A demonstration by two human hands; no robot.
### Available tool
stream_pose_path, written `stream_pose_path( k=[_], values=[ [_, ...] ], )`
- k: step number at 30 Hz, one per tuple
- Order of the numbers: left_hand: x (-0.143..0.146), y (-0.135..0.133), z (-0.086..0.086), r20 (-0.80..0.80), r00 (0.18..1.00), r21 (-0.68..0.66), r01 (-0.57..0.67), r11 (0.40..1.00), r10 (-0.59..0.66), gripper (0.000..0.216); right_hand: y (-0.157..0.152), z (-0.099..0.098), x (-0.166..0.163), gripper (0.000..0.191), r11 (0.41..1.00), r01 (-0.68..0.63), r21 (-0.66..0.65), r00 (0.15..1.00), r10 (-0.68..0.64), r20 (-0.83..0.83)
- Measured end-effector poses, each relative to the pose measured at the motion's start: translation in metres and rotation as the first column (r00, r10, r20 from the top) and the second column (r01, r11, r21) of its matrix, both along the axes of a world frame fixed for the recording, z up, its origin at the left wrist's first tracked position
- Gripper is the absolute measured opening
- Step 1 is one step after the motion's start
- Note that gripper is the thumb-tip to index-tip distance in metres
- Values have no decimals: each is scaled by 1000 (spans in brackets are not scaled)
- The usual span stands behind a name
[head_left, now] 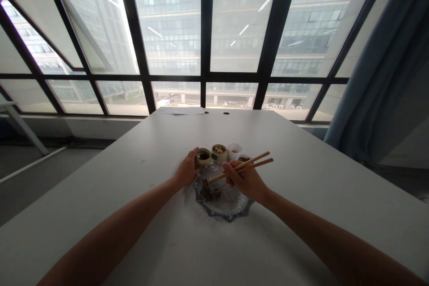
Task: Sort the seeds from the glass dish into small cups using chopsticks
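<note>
My left hand (186, 170) is closed around the side of a small beige cup (203, 161) with something dark inside. In my right hand (246, 181) is a pair of chopsticks (258, 162), their tips pointing down and left over a clear glass plate (229, 213) with a scalloped rim. A pile of small dark brown pieces (208, 192) lies on the plate's left part, close under the chopstick tips. Whether the tips pinch a piece I cannot tell. Behind the plate stands a second beige cup (219, 157) with dark marks on its front, holding pale nut-like pieces.
Right of the cups are a white container (234, 148) with a few small pieces and another with dark contents (244, 158), partly behind my right hand. Papers (181, 111) lie at the white table's (161, 241) far edge. A blue curtain (372, 85) hangs at right.
</note>
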State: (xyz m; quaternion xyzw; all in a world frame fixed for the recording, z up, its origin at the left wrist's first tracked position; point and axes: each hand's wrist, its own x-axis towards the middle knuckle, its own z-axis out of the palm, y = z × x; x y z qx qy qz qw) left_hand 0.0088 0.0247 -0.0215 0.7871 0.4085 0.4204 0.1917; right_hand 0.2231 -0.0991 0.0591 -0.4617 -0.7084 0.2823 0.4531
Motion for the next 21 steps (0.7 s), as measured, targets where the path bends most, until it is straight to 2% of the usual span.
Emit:
stream_pose_path(
  k=[4,7,9,11,14,18,21],
  values=[
    [1,1,-1,-13,1000,5,-3,1000,4,68,3,15,8,58,999,40,-20,998,-41,-46],
    [1,3,-3,-8,1000,27,7,1000,-7,67,11,35,28,64,987,152,-45,969,-158,-189],
    [1,3,-3,-8,1000,27,9,1000,-9,67,14,51,45,66,970,244,5,942,-236,-238],
    [0,3,-3,-9,1000,21,3,1000,-3,67,13,64,60,67,934,338,112,932,-316,-177],
    [0,4,-4,0,1000,32,6,999,-6,67,9,75,76,69,895,378,237,921,-390,3],
    [0,5,-5,11,1000,30,3,1000,-3,67,10,73,83,70,893,351,283,876,-420,238],
    [1,5,-5,13,1000,14,-4,1000,4,68,12,71,81,70,883,345,318,851,-437,290]
  ],
)
